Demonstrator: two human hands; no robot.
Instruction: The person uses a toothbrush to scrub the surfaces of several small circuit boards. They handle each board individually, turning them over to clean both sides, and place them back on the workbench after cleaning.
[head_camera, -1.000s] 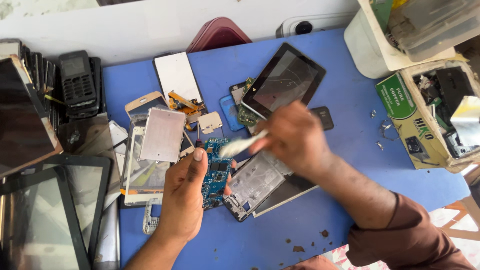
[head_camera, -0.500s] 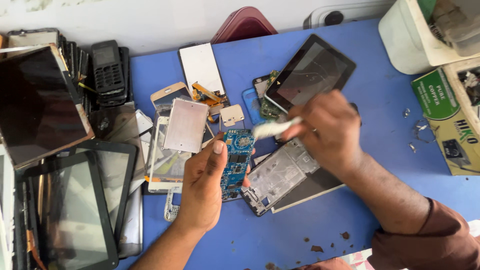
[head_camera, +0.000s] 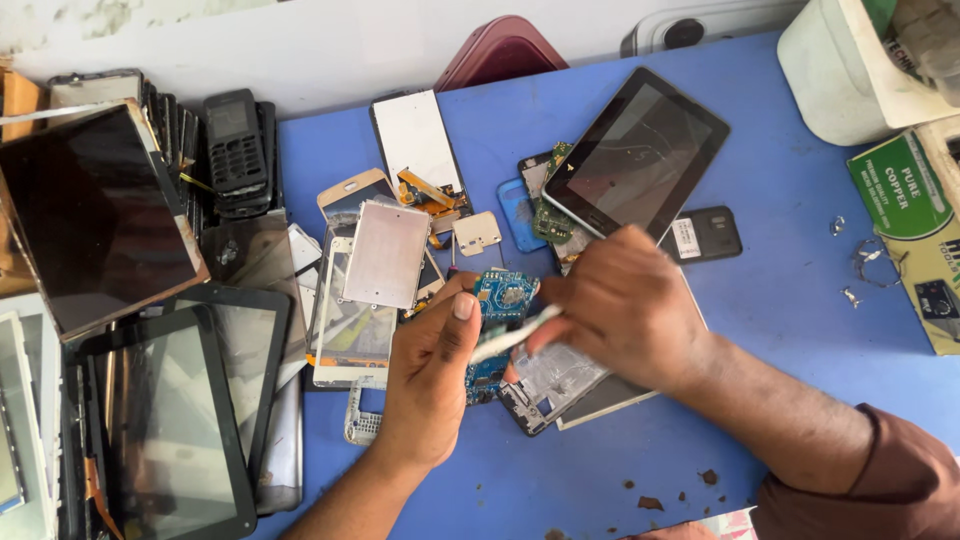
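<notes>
The left hand (head_camera: 432, 375) grips a blue circuit board (head_camera: 497, 320) near the middle of the blue table (head_camera: 780, 330), thumb pressed on its edge. The right hand (head_camera: 620, 305) is closed around a pale thin tool (head_camera: 512, 335) whose tip lies across the board. Just beside them lies an opened phone frame (head_camera: 555, 385). A dark tablet (head_camera: 635, 155) sits behind, and 1 keypad phone (head_camera: 235, 145) lies far left among stacked screens. The tool's kind is unclear; the right fingers hide its handle.
</notes>
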